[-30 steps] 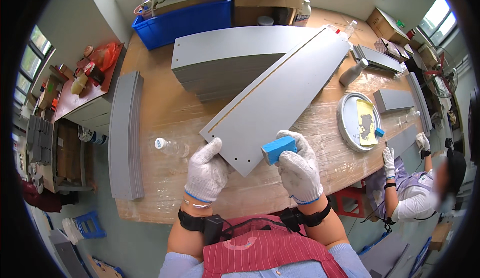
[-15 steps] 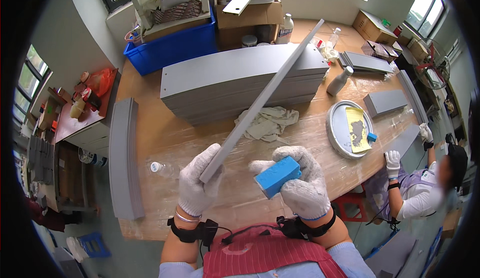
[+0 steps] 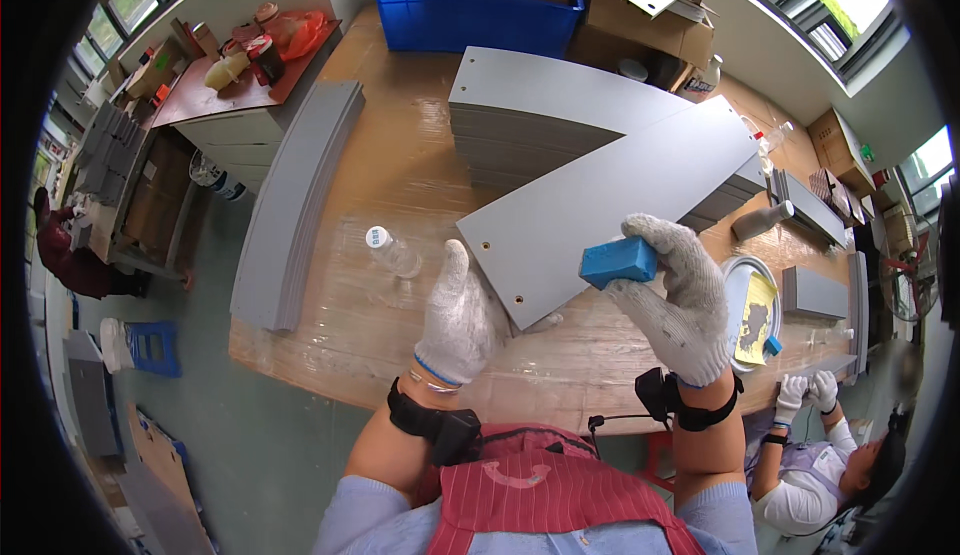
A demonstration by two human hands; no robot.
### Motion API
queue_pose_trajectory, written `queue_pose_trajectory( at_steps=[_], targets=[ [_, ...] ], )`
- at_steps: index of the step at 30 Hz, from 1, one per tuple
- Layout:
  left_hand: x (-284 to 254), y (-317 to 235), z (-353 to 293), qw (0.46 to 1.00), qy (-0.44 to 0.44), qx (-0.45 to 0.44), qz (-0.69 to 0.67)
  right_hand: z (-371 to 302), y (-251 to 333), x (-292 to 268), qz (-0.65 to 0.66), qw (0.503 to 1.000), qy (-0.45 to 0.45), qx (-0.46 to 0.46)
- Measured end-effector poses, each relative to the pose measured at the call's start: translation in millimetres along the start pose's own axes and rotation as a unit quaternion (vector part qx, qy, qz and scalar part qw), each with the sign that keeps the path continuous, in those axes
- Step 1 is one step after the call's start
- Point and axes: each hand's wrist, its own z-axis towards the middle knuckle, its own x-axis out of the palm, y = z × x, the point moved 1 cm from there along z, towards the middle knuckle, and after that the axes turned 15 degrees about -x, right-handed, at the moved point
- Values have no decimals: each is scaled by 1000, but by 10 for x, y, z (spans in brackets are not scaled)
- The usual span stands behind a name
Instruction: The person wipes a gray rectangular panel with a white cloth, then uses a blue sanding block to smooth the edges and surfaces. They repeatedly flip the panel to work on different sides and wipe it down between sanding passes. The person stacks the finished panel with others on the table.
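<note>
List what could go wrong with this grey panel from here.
The left grip holds the grey panel near one end while the right grip holds a blue block, so the far end might drop.
That far end overlaps the panel stack in view; contact is unclear, but a swing might scrape both.
The clear bottle sits left of the left grip, so a leftward move may hit it.

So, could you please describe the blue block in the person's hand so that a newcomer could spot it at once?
Find the brown table, then the long grey panel held over it. Beside the panel's near end is the gloved right hand, gripping the blue block. Being held sets it apart from the smaller-looking blue piece at the edge of the yellow sheet.
</note>
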Motion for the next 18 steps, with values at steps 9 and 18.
queue_pose_trajectory(
  at_steps=[9, 18],
  targets=[
    [-141, 120, -61, 985, 113, -14, -133, 857, -63, 875, -209, 926, 251, -190],
    [-184, 94, -62, 976, 127, -17, -175, 850, 42, 1070, -290, 883, 318, -188]
  ],
)
